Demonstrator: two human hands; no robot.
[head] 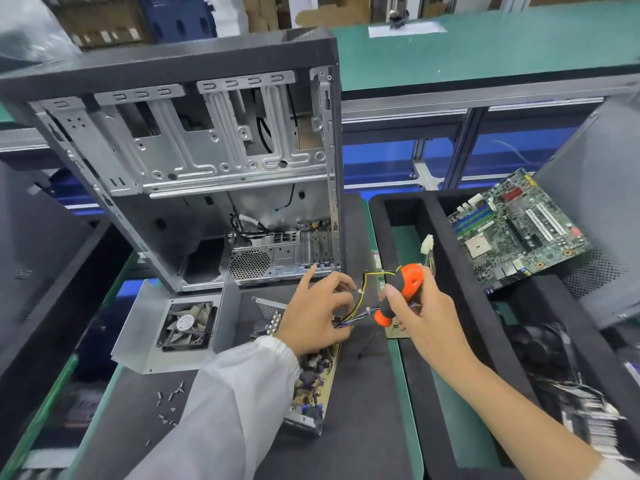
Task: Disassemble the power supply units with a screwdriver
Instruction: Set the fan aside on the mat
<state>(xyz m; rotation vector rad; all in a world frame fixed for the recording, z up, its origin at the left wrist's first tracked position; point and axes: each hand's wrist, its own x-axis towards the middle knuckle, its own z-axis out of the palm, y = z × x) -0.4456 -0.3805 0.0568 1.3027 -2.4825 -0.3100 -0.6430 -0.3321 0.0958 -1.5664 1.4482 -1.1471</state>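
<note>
Your left hand (317,311) pinches the wire bundle (360,308) above the opened power supply (311,379) near the worktop's (363,410) middle; tugging could tear the wires off the board. Your right hand (420,313) grips the screwdriver (401,289) by its handle; a slip could gouge the chip (398,332) under it.
</note>
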